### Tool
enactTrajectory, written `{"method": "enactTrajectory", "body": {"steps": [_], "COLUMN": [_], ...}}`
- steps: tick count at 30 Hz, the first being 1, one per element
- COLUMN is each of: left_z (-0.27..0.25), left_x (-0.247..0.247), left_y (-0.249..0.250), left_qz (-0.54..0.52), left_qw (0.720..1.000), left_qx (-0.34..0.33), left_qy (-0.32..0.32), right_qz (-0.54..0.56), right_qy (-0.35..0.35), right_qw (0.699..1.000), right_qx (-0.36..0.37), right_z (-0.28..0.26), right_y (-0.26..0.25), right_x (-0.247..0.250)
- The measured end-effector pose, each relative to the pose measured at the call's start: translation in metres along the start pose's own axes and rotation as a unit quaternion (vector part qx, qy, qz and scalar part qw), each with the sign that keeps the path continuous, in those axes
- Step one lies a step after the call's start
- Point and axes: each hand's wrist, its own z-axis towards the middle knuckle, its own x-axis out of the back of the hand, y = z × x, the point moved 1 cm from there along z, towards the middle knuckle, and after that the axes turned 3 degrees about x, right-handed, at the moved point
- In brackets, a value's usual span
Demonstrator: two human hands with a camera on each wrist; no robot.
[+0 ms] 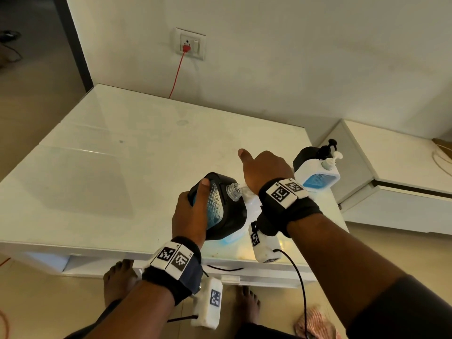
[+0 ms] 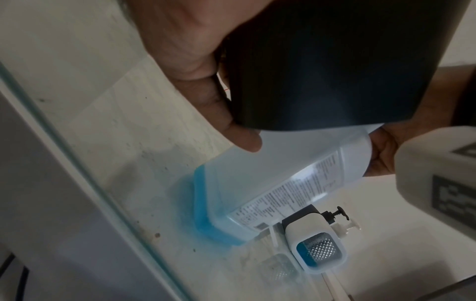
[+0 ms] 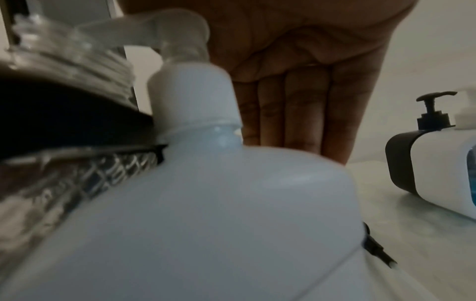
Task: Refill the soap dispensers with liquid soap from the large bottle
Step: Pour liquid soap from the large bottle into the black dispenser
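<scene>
White and glossy, the glass-topped surface (image 1: 102, 152) stands against a pale wall, and everything else is carried near its right front corner. Beside it on the right, a low white cabinet (image 1: 396, 152) is seen.

The large translucent white plastic bottle (image 2: 270, 183), with a thin layer of blue liquid soap at its base, stands at the surface's front edge, tilted in the left wrist view. A white pump head (image 3: 180, 30) is fitted on its neck. The right hand (image 1: 266, 170) is laid over the top of this bottle with its fingers (image 3: 304, 110) straight and together and the thumb stretched out; its grip is wide and nothing is clasped by it.

A black, rounded-square soap dispenser (image 1: 227, 204) with a clear diamond-textured window and an uncapped clear threaded neck is held tilted just left of the large bottle, touching it. It is clasped by the left hand (image 1: 190, 216), whose grip is wrapped around the dispenser's body, with the thumb laid over the window.

Further back on the right, close to the surface's edge, two more dispensers stand together: a white rounded dispenser (image 1: 318, 177) with a blue-filled window and white pump, and a black dispenser (image 1: 308, 155) with a black pump just behind it.

On the wall, a white socket plate (image 1: 190, 44) is seen, with a red plug and cord (image 1: 177, 72) hanging from it.
</scene>
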Motion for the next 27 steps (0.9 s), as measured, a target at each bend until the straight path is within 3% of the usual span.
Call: {"method": "enactTrajectory", "body": {"steps": [4, 10, 21, 27], "left_z": [0.0009, 0.0032, 0.0022, 0.0016], "left_x": [0.0008, -0.0005, 0.001, 0.002], "left_y": [-0.0003, -0.0036, -0.002, -0.0001], "left_qz": [0.007, 0.01, 0.012, 0.007], "left_qw": [1.0, 1.0, 1.0, 1.0], "left_qx": [-0.014, -0.013, -0.015, -0.012], "left_qy": [-0.003, -0.011, 0.001, -0.003], "right_qz": [-0.011, 0.016, 0.009, 0.001], "right_qy": [-0.005, -0.076, -0.009, -0.056], "right_qw": [1.0, 0.997, 1.0, 0.998], "right_qx": [0.007, 0.003, 0.002, 0.003], "right_z": [-0.0018, 0.0074, -0.001, 0.0045], "right_y": [0.0005, -0.0043, 0.0009, -0.0031], "right_x": [-0.0008, 0.0083, -0.0001, 0.0024]}}
